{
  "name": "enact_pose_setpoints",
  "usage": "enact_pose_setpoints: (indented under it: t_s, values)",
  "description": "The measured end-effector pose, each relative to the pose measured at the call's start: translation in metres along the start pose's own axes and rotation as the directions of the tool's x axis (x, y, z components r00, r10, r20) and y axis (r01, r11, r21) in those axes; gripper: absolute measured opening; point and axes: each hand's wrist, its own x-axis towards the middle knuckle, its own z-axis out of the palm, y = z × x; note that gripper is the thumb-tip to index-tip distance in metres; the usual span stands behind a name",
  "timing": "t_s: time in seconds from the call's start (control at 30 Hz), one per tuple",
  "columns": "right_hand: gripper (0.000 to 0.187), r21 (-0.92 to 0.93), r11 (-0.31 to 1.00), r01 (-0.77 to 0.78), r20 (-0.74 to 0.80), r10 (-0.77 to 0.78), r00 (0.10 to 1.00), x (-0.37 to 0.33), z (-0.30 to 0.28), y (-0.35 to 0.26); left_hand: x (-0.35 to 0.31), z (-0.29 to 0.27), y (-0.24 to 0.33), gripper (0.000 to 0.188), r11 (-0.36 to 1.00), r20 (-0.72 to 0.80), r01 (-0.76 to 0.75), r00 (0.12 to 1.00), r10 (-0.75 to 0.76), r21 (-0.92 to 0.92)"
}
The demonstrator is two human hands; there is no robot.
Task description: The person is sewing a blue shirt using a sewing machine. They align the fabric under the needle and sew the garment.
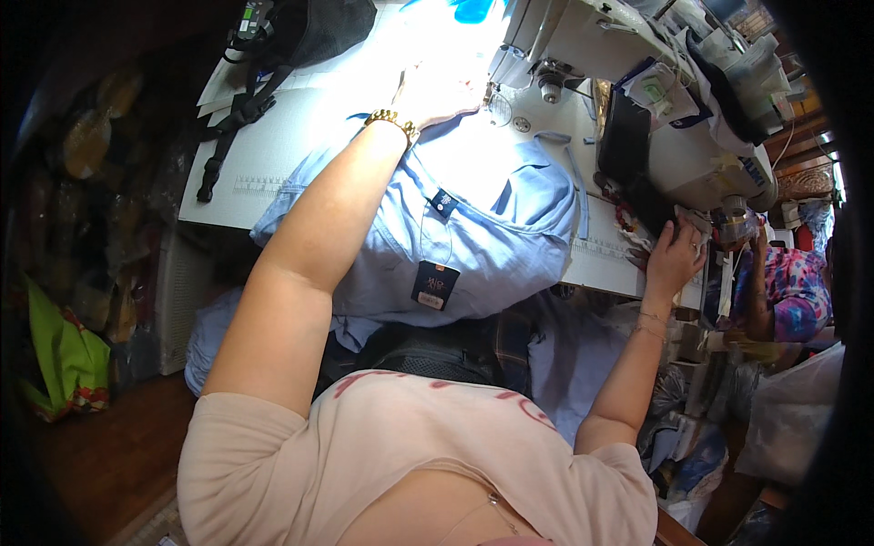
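Observation:
A light blue shirt point(382, 264) lies bunched over the front of the white sewing table, with a dark hang tag point(435, 285) and a small neck label point(443, 203). My left hand point(442, 96) is at the far edge of the cloth, just left of the sewing machine's needle area point(496, 105). Strong light washes out its fingers. At the table's right front, my right hand point(674, 257) has its fingers bent beside a dark flat object point(648, 205) and small red and white items point(628, 223). What lies under those fingers is hidden.
The white sewing machine point(619, 36) spans the far right. A black phone-like object point(624, 132) lies against its base. A black bag with straps point(309, 36) occupies the far left tabletop. Another person point(787, 291) is at the right. A green bag point(64, 350) stands at left.

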Motion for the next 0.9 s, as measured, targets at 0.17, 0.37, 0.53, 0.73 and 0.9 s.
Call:
enact_pose_setpoints:
  t_s: [0.17, 0.37, 0.53, 0.73, 0.9]
  values:
    - [0.034, 0.041, 0.999, 0.008, -0.089, -0.004, 0.996, -0.004, 0.005, -0.001, -0.004, -0.006, 0.007, 0.026, 0.999, -0.005, -0.001, 1.000, 0.001, 0.042]
    - [0.034, 0.018, 1.000, 0.012, -0.095, -0.010, 0.995, -0.003, 0.005, 0.000, -0.007, 0.001, 0.003, 0.024, 1.000, -0.022, -0.016, 1.000, 0.016, -0.002]
    - [0.035, 0.038, 0.999, 0.032, -0.144, -0.026, 0.989, -0.002, 0.005, -0.001, -0.006, 0.005, 0.002, 0.021, 0.999, -0.004, 0.018, 1.000, -0.018, -0.027]
    - [0.035, 0.198, 0.966, 0.167, -0.571, -0.025, 0.820, 0.055, -0.014, 0.033, -0.010, -0.007, 0.002, 0.017, 0.989, 0.047, -0.051, 0.997, 0.058, -0.137]
    - [0.042, 0.920, 0.328, -0.213, 0.017, 0.510, 0.860, 0.199, -0.010, 0.173, -0.018, -0.017, 0.037, 0.022, 1.000, 0.055, -0.022, 0.998, 0.021, 0.009]
